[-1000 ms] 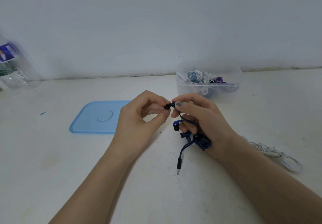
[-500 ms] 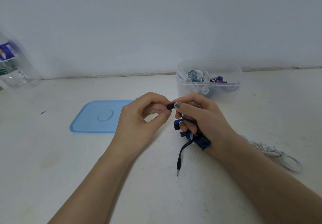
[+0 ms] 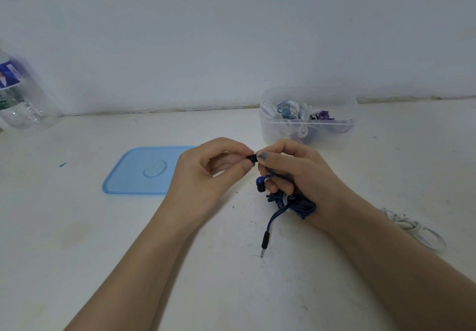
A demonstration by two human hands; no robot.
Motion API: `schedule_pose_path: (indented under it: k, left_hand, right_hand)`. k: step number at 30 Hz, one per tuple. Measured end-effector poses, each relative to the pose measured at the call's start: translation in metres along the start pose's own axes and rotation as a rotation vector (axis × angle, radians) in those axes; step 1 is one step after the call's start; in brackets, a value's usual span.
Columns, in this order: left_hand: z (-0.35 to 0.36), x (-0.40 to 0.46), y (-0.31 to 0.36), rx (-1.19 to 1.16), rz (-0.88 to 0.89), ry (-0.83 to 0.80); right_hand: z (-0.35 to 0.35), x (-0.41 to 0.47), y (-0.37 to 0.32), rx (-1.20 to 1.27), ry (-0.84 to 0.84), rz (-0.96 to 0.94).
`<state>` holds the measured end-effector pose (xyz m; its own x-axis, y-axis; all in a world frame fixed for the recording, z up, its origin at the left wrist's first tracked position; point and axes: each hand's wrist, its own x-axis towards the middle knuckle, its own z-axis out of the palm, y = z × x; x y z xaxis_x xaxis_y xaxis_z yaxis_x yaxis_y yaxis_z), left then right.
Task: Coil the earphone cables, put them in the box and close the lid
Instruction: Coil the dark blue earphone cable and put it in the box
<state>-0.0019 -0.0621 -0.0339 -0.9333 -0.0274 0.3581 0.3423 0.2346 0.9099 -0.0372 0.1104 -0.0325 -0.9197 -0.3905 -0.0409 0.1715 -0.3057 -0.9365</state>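
Two hands work one set of blue earphones (image 3: pixel 288 203) over the middle of the counter (image 3: pixel 77 227), and the step in hand looks like tidying the last free end of an almost finished coil. Nearest the front edge, the plug (image 3: pixel 264 243) hangs off the bundle on a short tail, its tip at or just above the surface. Behind it, the right hand (image 3: pixel 304 176) is closed around the wound cable, lower fingers clamping the loops while thumb and forefinger meet the left hand's. One blue earbud (image 3: pixel 260 184) dangles just beside those fingers. The left hand (image 3: pixel 206 173) is closed in a pinch on the other bud's dark tip (image 3: pixel 252 159).

To do this well, I judge the right hand should keep its squeeze so the loops do not spring apart, while the left tucks the bud and the loose plug tail into the bundle.

Toward the right edge a white cable (image 3: pixel 414 230) lies loose, not yet boxed. Farther back lie the blue lid (image 3: pixel 136 173), flat, left of the hands, and the open clear box (image 3: pixel 306 117) near the back edge, already holding several earphones.
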Motion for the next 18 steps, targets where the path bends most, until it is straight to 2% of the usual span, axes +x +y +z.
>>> schedule_pose_path:
  k: [13,18]
  left_hand:
    - [-0.0004,0.0021,-0.0011,-0.185,-0.146,-0.043]
    - [0.0010,0.0052,0.0026,-0.419,-0.333,-0.081]
  right_hand:
    - [-0.0031,-0.0006,0.0021,-0.024,-0.074,0.003]
    - [-0.0034,-0.0013,0.0008,-0.006,-0.084,0.017]
